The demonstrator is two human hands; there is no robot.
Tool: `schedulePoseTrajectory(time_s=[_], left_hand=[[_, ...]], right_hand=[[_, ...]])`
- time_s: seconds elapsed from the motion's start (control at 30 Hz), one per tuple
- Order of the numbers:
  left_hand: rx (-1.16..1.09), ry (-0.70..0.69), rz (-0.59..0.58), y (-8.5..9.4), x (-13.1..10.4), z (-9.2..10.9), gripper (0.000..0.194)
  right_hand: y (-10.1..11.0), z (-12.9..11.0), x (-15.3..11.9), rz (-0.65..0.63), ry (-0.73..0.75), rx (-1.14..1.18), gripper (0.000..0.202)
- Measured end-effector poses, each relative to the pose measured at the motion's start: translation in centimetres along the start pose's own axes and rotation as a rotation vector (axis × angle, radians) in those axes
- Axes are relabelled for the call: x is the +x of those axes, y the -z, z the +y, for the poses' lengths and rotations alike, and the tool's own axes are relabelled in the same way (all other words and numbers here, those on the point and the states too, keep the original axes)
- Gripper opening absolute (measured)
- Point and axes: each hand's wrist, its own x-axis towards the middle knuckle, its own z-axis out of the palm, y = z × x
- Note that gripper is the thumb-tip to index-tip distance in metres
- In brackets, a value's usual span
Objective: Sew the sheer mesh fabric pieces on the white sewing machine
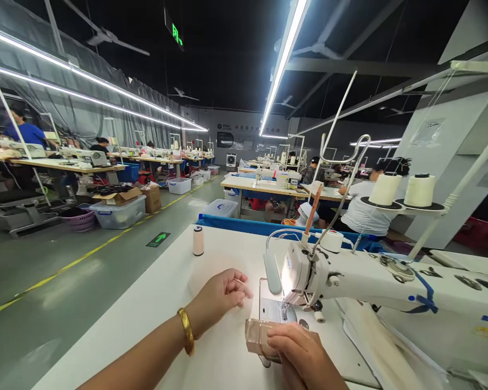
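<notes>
The right hand (299, 349) lies over a glossy, pinkish-beige box (256, 336), its squared end jutting left from under the fingers; whether they clasp it cannot be told. Left of and beyond that grip, the left hand (219, 298) is loosely curled.

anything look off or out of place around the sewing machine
I see nothing spilled or damaged. The one oddity is a blue strip, apparently tied around the sewing machine like an add-on. The pink thread spool stands upright; the right hand is on a translucent block.
</notes>
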Motion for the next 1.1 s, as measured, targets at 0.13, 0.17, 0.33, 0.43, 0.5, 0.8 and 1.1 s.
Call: schedulePoseTrajectory(time_s=[0.13, 0.17, 0.33, 0.43, 0.5, 0.8, 1.1], left_hand=[[-0.059, 0.079, -0.12, 0.5, -2.9, 1.9, 0.033], [-0.055, 0.077, -0.149, 0.5, -3.6, 2.4, 0.03], [-0.024, 0.026, -0.421, 0.9, -7.0, 3.8, 0.011], [0.022, 0.082, -0.431, 2.4, -7.9, 3.4, 0.013], [0.076, 0.127, -0.366, 3.9, -7.5, 2.9, 0.017], [0.175, 0.092, 0.258, 9.5, 1.5, -0.3, 0.029], [0.489, 0.093, 0.501, 10.8, 6.7, -3.9, 0.017]], right_hand=[[0.3, -3.4, 3.3, 0.062, -0.2, 0.109, 0.043], [0.6, -4.0, 4.2, 0.037, -0.28, 0.126, 0.049], [1.2, -4.7, 7.0, -0.376, -0.555, 0.453, 0.083], [-0.2, -3.8, 7.2, -0.523, -0.707, 0.758, 0.048], [-1.4, -3.3, 7.7, -0.576, -0.79, 1.018, 0.04], [-5.8, 0.6, 16.0, 0.138, -0.956, 1.166, 0.049], [-10.3, 5.0, 18.1, 0.198, -1.075, 0.749, 0.018]])
